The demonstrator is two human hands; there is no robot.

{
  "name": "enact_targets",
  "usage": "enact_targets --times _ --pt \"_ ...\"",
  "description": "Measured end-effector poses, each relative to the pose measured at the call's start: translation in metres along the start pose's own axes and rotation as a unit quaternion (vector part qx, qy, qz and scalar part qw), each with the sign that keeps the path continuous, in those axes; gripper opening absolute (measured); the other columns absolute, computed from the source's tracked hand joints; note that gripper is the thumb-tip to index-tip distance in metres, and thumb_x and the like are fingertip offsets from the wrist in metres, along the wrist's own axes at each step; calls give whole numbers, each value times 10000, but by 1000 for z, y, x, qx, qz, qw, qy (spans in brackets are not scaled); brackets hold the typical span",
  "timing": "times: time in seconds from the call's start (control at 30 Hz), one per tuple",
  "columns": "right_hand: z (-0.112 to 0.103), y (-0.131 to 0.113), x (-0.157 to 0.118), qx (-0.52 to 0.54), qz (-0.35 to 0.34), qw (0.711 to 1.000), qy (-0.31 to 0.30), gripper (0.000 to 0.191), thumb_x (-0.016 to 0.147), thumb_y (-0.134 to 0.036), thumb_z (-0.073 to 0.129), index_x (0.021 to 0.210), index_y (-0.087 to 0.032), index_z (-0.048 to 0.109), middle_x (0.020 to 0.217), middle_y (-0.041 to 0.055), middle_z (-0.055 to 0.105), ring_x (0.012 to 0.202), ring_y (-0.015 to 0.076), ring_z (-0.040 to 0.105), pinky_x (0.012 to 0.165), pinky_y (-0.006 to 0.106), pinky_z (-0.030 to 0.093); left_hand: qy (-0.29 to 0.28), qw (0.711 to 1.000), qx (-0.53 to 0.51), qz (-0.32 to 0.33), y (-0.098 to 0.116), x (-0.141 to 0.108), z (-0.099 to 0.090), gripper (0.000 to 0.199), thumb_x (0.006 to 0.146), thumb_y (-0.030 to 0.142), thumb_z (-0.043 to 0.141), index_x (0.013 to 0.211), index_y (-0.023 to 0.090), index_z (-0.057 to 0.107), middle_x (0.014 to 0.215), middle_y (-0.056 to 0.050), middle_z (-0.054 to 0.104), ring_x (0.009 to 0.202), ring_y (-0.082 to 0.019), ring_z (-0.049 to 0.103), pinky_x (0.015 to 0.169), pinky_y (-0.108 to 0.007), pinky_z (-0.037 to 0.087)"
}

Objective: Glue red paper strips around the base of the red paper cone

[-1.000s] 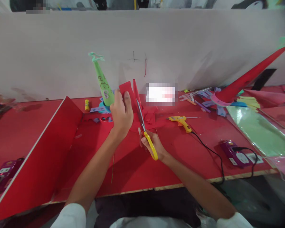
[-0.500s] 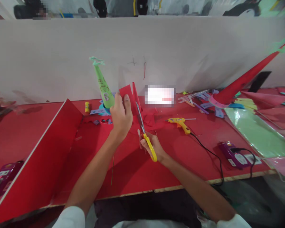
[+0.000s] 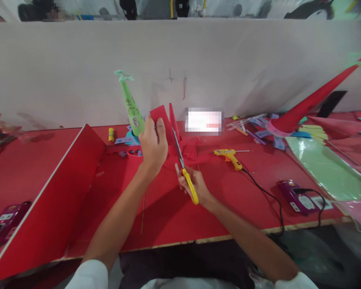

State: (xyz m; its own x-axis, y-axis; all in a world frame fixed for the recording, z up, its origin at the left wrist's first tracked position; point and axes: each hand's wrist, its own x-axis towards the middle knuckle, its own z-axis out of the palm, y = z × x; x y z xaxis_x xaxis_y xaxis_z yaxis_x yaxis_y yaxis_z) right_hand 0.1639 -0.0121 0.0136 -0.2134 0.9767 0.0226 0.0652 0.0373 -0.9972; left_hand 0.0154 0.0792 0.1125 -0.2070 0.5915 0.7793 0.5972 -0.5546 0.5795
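Left hand (image 3: 153,142) pinches red paper (image 3: 161,114) | right hand (image 3: 197,184) grips yellow-handled scissors (image 3: 188,180) | glue gun (image 3: 229,154) to its right | green cone (image 3: 129,104) just beyond left hand | red divider (image 3: 57,192) farther left

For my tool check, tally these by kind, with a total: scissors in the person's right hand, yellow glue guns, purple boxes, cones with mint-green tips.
Scissors in the right hand: 1
Yellow glue gun: 1
Purple boxes: 2
Mint-tipped cones: 2
Total: 6
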Motion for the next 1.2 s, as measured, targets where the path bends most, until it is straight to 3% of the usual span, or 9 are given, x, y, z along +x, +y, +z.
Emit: enact_targets --times 0.4,0.8,1.2 --pt "0 6 1 -25 -8 1000 13 640 787 -859 669 804 -231 545 547 -36 550 445 115 495 421 228 377 -1 1000 -23 -8 1 2 -1 529 1085 671 350 795 230 387 608 69 278 495 -92 257 566 -326 176" --pt "2 1 1 -12 8 1000 20 649 756 -874 671 782 -240 536 524 -35 555 413 113 488 398 229 378 -32 995 -86 -32 7 7 -3 527 1064 686 391 794 234 375 684 46 322 576 -112 339 608 -308 277" --pt "4 -3 -2 -1 25 999 27 647 711 -853 737 756 -240 533 499 -37 544 390 109 479 367 216 343 -11 995 -78 -64 10 4 -1 565 1032 740 396 781 234 401 664 47 294 577 -119 349 600 -305 296"
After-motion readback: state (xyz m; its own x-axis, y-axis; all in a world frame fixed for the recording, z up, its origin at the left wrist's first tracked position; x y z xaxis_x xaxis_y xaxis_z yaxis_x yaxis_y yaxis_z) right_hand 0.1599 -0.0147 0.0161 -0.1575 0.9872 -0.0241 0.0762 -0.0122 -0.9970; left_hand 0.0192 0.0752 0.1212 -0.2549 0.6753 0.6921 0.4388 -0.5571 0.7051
